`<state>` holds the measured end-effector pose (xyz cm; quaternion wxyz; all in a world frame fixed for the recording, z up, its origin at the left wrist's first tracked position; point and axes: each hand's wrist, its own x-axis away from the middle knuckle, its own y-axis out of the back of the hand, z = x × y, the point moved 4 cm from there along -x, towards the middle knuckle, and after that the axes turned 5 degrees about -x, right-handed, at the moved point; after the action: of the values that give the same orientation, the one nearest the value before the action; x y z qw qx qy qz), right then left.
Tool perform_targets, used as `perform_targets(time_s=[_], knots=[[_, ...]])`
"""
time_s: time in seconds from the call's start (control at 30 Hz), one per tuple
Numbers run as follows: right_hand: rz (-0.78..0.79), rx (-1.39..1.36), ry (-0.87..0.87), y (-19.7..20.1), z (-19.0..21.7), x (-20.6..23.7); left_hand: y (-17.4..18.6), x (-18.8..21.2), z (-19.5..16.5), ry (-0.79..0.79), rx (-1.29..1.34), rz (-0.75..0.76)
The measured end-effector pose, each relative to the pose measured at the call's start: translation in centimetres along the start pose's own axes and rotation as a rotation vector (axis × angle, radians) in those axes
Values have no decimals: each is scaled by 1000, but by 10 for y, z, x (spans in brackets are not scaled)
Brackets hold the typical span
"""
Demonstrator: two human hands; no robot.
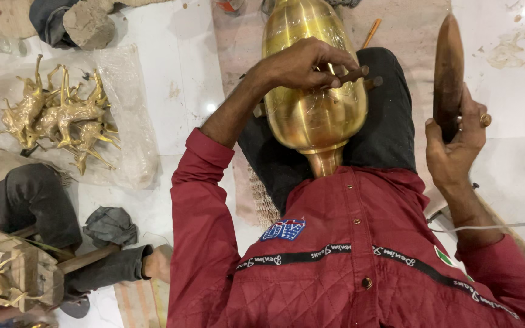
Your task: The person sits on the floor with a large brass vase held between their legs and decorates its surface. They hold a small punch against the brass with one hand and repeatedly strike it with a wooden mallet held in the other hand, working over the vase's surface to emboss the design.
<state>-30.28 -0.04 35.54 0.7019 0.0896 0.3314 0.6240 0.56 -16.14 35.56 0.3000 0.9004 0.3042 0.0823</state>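
Single head-worn view, looking steeply down, close over lap and floor [177, 73]

Floor [177, 67] open btwn brass figurines [62, 115] & vase [311, 91].

Your brass vase [314, 91] gleams golden yellow with fine engraved lines. Your quilted jacket [335, 261] is dark red, diamond-stitched, crossed by a black band and a blue-and-white patch. Your trousers [390, 127] are black. The mallet [448, 67] is dark brown wood. The deer figurines [62, 115] near the floor's left edge shine gold.
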Motion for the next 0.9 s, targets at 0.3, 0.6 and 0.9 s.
perform_targets(time_s=[0.3,0.6,0.9], knots=[[96,58,113,3,12,-19,-4,3,3,-80,-33,-80],[153,163,177,4,26,-64,1,9,-1,17,-58,-243],[338,250,375,-2,34,-110,-10,24,8,193,38,-392]])
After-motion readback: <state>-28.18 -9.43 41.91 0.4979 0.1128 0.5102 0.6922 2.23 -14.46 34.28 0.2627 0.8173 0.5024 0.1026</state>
